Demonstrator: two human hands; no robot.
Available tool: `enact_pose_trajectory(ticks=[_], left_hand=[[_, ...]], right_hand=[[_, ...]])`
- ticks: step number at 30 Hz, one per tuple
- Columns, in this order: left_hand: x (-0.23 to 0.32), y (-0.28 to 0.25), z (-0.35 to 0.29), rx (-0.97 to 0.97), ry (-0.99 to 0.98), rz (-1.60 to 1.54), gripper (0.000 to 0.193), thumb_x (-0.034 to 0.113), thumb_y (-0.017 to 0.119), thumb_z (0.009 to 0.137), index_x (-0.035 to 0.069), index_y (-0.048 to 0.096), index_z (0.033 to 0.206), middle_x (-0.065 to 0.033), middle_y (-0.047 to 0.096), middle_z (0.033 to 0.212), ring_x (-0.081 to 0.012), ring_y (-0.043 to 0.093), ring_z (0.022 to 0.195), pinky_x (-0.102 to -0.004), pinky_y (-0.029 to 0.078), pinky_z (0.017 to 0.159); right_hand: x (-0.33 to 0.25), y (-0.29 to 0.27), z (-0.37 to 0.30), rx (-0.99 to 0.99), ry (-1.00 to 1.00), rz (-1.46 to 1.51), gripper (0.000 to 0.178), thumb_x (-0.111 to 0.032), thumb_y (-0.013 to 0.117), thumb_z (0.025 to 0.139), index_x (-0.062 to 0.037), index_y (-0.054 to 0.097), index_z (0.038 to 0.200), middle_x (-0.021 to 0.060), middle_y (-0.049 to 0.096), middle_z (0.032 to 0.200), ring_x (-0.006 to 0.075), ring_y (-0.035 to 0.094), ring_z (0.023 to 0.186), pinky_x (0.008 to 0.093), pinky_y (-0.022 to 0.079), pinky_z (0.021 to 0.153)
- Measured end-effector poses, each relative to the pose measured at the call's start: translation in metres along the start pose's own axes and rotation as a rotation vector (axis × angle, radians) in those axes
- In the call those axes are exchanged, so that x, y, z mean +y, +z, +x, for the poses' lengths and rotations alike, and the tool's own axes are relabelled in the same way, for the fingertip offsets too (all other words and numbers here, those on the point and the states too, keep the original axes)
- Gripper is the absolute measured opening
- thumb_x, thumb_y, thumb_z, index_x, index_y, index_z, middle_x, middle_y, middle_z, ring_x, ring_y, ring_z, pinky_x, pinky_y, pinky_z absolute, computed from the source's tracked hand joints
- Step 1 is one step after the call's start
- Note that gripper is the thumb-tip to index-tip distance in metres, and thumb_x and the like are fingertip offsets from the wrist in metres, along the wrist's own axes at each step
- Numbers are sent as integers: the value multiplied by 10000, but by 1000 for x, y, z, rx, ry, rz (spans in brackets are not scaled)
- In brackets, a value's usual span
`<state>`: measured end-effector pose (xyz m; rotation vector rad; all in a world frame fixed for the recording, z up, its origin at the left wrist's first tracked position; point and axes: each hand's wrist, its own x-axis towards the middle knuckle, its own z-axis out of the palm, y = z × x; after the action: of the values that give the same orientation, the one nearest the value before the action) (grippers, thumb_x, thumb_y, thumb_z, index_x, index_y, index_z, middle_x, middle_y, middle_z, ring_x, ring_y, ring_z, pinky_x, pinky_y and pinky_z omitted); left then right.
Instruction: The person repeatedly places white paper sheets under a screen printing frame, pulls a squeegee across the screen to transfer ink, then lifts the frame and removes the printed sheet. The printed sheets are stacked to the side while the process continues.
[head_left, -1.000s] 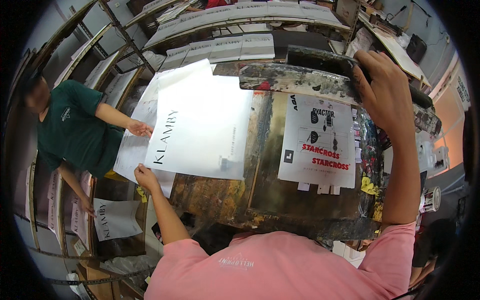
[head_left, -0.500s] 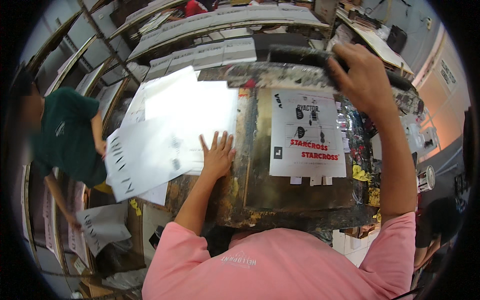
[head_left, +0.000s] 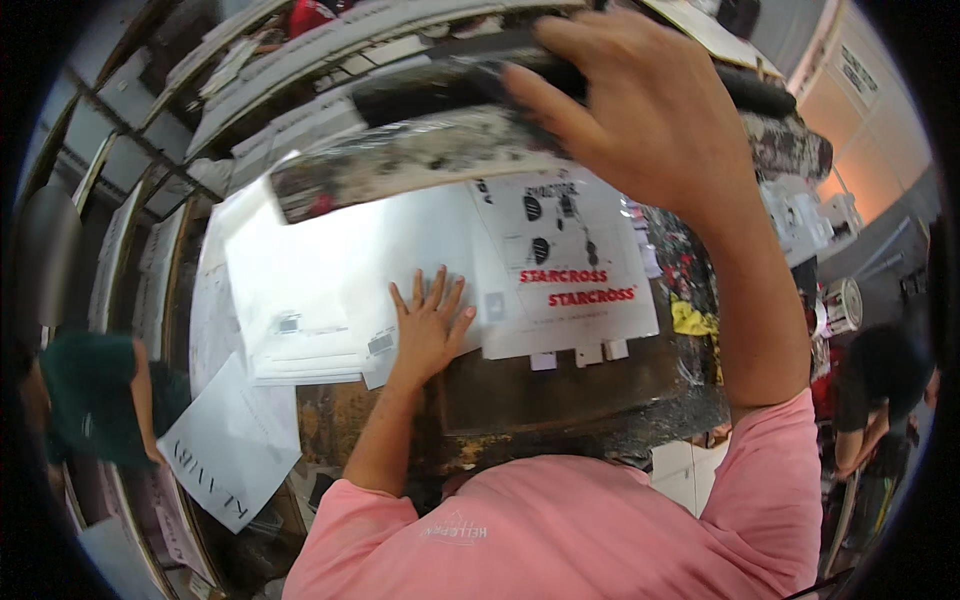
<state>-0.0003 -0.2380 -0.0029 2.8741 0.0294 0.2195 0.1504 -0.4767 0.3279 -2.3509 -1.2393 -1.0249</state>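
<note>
My left hand (head_left: 428, 325) lies flat with fingers spread on a white sheet (head_left: 490, 270). That sheet spans from the white stack (head_left: 300, 350) to the printed sheet and overlaps its left edge. Black and red print covers the printed sheet (head_left: 590, 325), which rests on the dark printing board (head_left: 520, 400). Up close, my right hand (head_left: 640, 110) grips a raised, paint-stained frame (head_left: 410, 165), apparently a printing screen, by its dark bar; the thumb is on the near side. Its fingertips are partly hidden.
At the left, a co-worker in a dark green shirt (head_left: 95, 400) holds a white sheet with black lettering (head_left: 235, 450). Racks with printed sheets (head_left: 130, 230) line the back and left. A yellow rag (head_left: 692, 318) and a can (head_left: 842, 303) are on the right. Another person (head_left: 880, 390) bends there.
My left hand has slid a white sheet rightward over the printed one. The frame looks closer and extends farther left. The co-worker has taken the lettered sheet off the stack and moved away.
</note>
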Motion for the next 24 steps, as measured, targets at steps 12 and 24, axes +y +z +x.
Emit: enact_pose_trajectory(ticks=[12,24], left_hand=[[139,58,90,12,420,-71,726,583,630,935,133,551,1499,-185,392,1630,-518,259,1518,-726,115,1209],[111,31,43,129,246,-282,628,446,650,985,57,561,1470,-208,482,1559,-465,390,1471,-634,212,1232]], right_hand=[[19,-39,30,-317,-74,173,576,-353,489,1029,26,623,617,182,612,595,333,633,567,475,546,593],[-4,-35,4,-154,132,-14,607,-399,481,1011,38,638,620,214,650,652,380,663,639,504,559,678]])
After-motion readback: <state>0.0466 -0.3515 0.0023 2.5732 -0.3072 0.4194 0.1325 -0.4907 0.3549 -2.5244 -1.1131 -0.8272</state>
